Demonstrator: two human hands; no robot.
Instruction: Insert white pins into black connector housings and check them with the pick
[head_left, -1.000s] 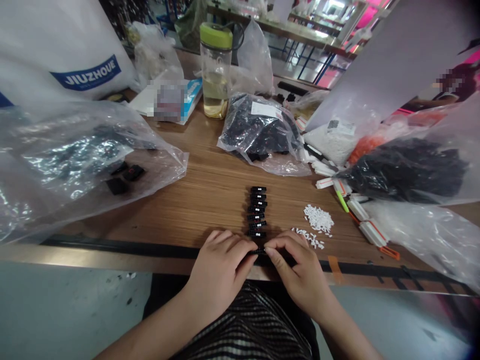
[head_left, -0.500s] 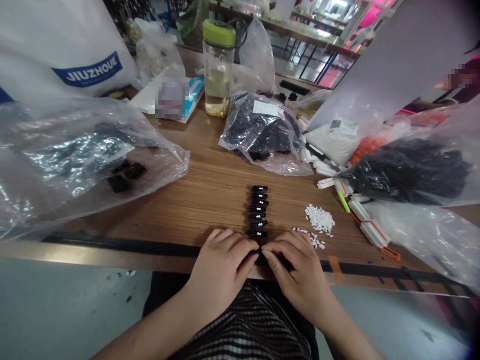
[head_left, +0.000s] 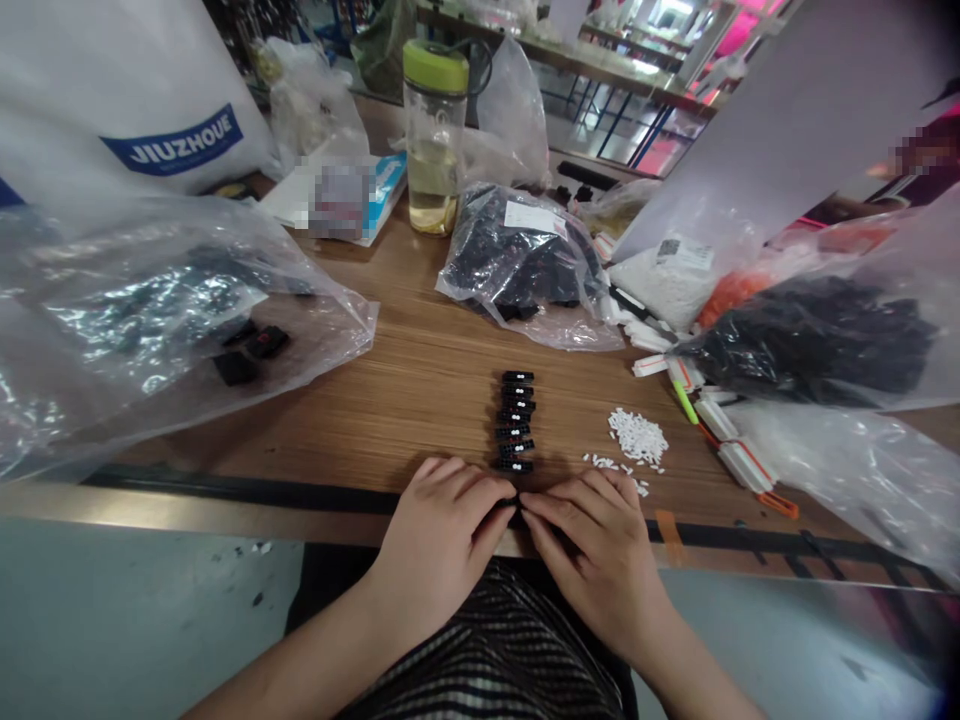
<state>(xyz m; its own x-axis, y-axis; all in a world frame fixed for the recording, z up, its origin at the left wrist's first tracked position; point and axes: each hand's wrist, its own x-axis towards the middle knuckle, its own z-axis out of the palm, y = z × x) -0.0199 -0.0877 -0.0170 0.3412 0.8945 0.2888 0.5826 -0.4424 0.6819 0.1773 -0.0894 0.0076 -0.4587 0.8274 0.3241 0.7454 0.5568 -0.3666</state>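
At the table's front edge, my left hand (head_left: 444, 525) pinches a small black connector housing (head_left: 514, 500), mostly covered by the fingers. My right hand (head_left: 589, 530) meets it from the other side, thumb and fingers closed at the housing's right end; whether a small white piece is between them is hidden. Just beyond the fingertips, several black connector housings (head_left: 516, 433) form a column, each showing white spots on its upper side. A heap of tiny white plastic pieces (head_left: 637, 436) lies beyond my right hand, with a few strays near the knuckles.
A clear bag of black parts (head_left: 525, 250) lies mid-table, beside a green-lidded bottle (head_left: 435, 140). Another plastic bag (head_left: 315, 300) spreads across the left. White-and-orange strips (head_left: 742, 465), a green stick (head_left: 685, 400) and further bags (head_left: 825, 340) fill the right side.
Both hands stay at nearly the same place. The right fingers have shifted slightly at the housing and look a little flatter. The column and the heap are unchanged.
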